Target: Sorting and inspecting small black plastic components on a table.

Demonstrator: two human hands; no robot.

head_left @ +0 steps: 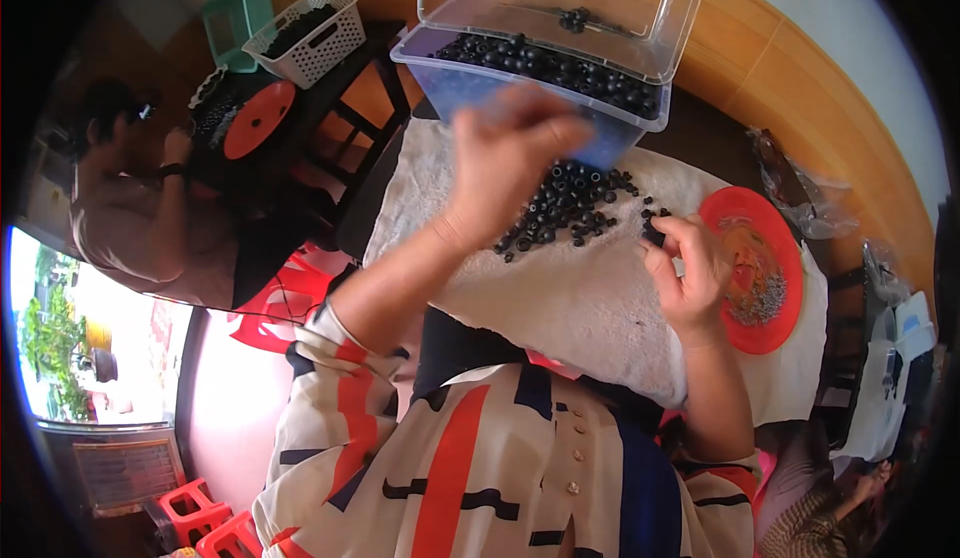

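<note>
Black bead-like pieces (pixel 570 206), small and rounded, some visibly hollow: a loose heap on a white towel (pixel 590 308), between the two hands, with no long axis clear on any single piece. Right hand (pixel 692 263): at the heap's right edge, thumb and forefinger nearly together about one dark piece (pixel 655 233); its exact shape cannot be told. Left hand (pixel 515 148): blurred, raised across the heap's upper left side, fingers toward the right; how far they are parted, and whether they hold anything, cannot be told. Of the two, the left overlaps the heap in view; the right has it just to its left. Edges: one blue-tinted bin (pixel 435 80), filled with more black pieces, stands just beyond the heap; one red plate (pixel 716 220), bearing small silvery bits (pixel 765 303), lies just right of the right hand. Open room: bare towel on the wearer's side of the heap. Farther left, well apart: a seated co-worker (pixel 150 198) and one white basket (pixel 350 28).
</note>
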